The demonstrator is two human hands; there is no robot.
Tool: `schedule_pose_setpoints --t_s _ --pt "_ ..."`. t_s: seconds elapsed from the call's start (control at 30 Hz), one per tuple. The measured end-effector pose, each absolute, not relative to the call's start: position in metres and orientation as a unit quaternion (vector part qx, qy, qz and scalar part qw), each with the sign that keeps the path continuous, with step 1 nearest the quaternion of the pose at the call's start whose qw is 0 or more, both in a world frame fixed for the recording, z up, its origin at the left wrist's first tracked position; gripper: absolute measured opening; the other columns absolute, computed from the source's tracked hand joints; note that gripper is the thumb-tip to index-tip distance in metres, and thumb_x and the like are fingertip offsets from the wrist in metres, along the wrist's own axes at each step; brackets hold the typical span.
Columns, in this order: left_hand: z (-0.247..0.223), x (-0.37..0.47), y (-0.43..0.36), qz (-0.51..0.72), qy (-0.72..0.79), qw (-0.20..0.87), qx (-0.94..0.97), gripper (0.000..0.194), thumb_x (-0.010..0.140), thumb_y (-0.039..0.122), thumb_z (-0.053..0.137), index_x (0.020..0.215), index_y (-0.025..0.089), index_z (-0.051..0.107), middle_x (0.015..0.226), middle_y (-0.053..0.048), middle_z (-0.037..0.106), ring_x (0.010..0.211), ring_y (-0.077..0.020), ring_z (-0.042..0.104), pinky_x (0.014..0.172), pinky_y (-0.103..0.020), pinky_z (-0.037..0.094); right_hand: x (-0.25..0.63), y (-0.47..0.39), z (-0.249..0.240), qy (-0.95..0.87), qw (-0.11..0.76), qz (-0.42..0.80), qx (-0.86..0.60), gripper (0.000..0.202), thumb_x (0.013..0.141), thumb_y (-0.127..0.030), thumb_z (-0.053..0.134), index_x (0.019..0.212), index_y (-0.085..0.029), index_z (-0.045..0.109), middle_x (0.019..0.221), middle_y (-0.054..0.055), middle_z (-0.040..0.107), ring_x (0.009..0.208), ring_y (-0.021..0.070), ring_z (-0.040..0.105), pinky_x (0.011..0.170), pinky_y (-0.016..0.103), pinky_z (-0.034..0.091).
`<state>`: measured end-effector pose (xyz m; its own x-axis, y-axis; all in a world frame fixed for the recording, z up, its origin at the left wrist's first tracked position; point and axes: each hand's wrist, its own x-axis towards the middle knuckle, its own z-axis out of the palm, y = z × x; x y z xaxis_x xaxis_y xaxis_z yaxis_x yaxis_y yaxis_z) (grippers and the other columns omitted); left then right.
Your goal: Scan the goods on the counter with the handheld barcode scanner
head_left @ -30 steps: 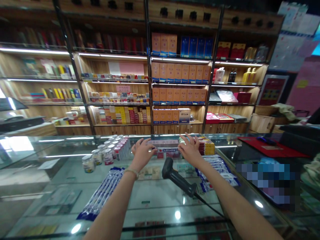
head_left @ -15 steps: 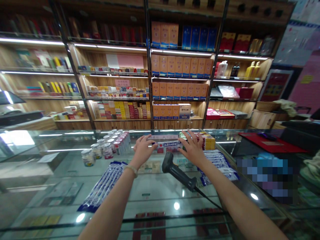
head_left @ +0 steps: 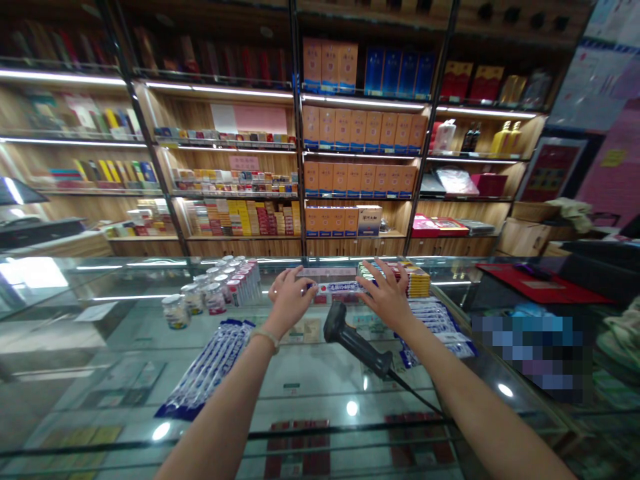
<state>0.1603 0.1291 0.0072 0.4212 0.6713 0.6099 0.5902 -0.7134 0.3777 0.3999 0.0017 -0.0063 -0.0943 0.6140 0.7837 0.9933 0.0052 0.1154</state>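
Note:
A slim white-and-blue packet point(head_left: 339, 288) lies crosswise between my two hands over the far part of the glass counter. My left hand point(head_left: 293, 299) is curled at its left end, thumb against it. At the other end, my right hand point(head_left: 387, 293) has its thumb and forefinger around the packet, with the other fingers spread. Just nearer to me, a dark handheld barcode scanner point(head_left: 357, 343) rests on the glass, its cable running toward the right forearm. Blue-and-white stick packs point(head_left: 207, 370) lie fanned beside my left forearm. Similar packs point(head_left: 435, 327) lie by my right forearm, partly covered.
Small jars point(head_left: 176, 311) and upright tubes point(head_left: 243, 280) stand on the counter's left. Stacked yellow-and-red packs point(head_left: 417, 280) are beyond my right hand. A red mat point(head_left: 545, 283) lies at the right. Shelves of orange boxes point(head_left: 360, 180) line the back wall.
Hands and packet stay almost in place; the gap between the hands narrows very slightly. The scanner and the stick packs have not moved on the counter.

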Motion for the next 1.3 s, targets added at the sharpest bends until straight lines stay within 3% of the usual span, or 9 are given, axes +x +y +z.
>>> schedule_pose_setpoints --t_s 0.17,0.3,0.57,0.63,0.7,0.83,1.0,1.13,1.3 --pt "0.008 0.164 0.118 0.405 0.381 0.014 0.831 0.039 0.100 0.044 0.043 0.093 0.025 0.076 0.150 -0.007 0.054 0.145 -0.0300 0.034 0.122 -0.057 0.025 0.399 0.002 -0.005 -0.645 0.293 -0.358 -0.608 0.019 0.099 -0.040 0.058 0.107 -0.036 0.074 0.149 -0.002 0.058 0.148 0.0299 0.035 0.121 0.057 0.008" --pt "0.012 0.162 0.109 0.397 0.396 -0.017 0.827 0.049 0.102 0.049 0.039 0.084 0.025 0.078 0.149 -0.006 0.056 0.145 -0.0338 0.033 0.121 -0.063 0.020 0.396 0.001 -0.004 -0.648 0.302 -0.329 -0.617 0.023 0.099 -0.042 0.057 0.092 -0.033 0.076 0.150 -0.003 0.057 0.148 0.0305 0.034 0.120 0.057 0.012" --pt "0.016 0.161 0.101 0.391 0.414 -0.040 0.821 0.042 0.100 0.047 0.046 0.080 0.030 0.079 0.143 -0.002 0.062 0.142 -0.0341 0.037 0.118 -0.064 0.020 0.397 0.006 -0.008 -0.647 0.339 -0.260 -0.631 0.024 0.098 -0.041 0.057 0.089 -0.032 0.078 0.152 -0.002 0.054 0.147 0.0328 0.031 0.116 0.060 0.016" --pt "0.019 0.160 0.098 0.389 0.414 -0.059 0.821 0.037 0.099 0.047 0.048 0.089 0.030 0.079 0.149 -0.004 0.057 0.143 -0.0339 0.037 0.119 -0.063 0.020 0.397 0.007 -0.007 -0.649 0.355 -0.245 -0.627 0.025 0.097 -0.041 0.058 0.089 -0.032 0.079 0.152 -0.001 0.054 0.146 0.0336 0.032 0.116 0.060 0.016" --pt "0.022 0.158 0.096 0.395 0.406 -0.090 0.819 0.031 0.096 0.049 0.054 0.110 0.031 0.075 0.156 -0.008 0.049 0.145 -0.0338 0.036 0.121 -0.062 0.018 0.398 0.007 -0.006 -0.652 0.361 -0.227 -0.627 0.027 0.098 -0.042 0.057 0.085 -0.031 0.079 0.153 -0.001 0.054 0.146 0.0342 0.032 0.115 0.061 0.017" --pt "0.025 0.155 0.090 0.380 0.352 -0.157 0.841 0.049 0.090 0.047 0.066 0.138 0.039 0.059 0.163 -0.007 0.040 0.150 -0.0341 0.031 0.124 -0.062 0.006 0.397 0.007 -0.003 -0.656 0.357 -0.187 -0.638 0.033 0.098 -0.044 0.055 0.079 -0.030 0.078 0.155 -0.003 0.051 0.146 0.0344 0.031 0.114 0.062 0.019" --pt "0.019 0.155 0.089 0.344 0.309 -0.189 0.866 0.042 0.089 0.036 0.068 0.131 0.042 0.063 0.163 -0.003 0.041 0.151 -0.0338 0.031 0.123 -0.063 0.002 0.395 0.006 -0.003 -0.665 0.362 -0.152 -0.635 0.038 0.099 -0.048 0.053 0.077 -0.029 0.078 0.156 -0.001 0.050 0.147 0.0347 0.031 0.115 0.064 0.019" --pt "0.018 0.155 0.089 0.349 0.305 -0.185 0.867 0.028 0.093 0.035 0.063 0.119 0.040 0.069 0.161 -0.001 0.044 0.150 -0.0326 0.033 0.123 -0.064 0.001 0.394 0.006 -0.005 -0.671 0.352 -0.144 -0.637 0.039 0.099 -0.049 0.053 0.075 -0.029 0.077 0.157 -0.002 0.049 0.147 0.0347 0.030 0.115 0.063 0.020" --pt "0.020 0.151 0.092 0.362 0.301 -0.184 0.863 0.027 0.090 0.036 0.068 0.116 0.041 0.070 0.159 0.000 0.047 0.147 -0.0328 0.036 0.123 -0.064 0.000 0.394 0.012 0.001 -0.652 0.352 -0.163 -0.651 0.032 0.096 -0.049 0.058 0.080 -0.029 0.077 0.153 0.000 0.054 0.146 0.0335 0.033 0.115 0.062 0.019"
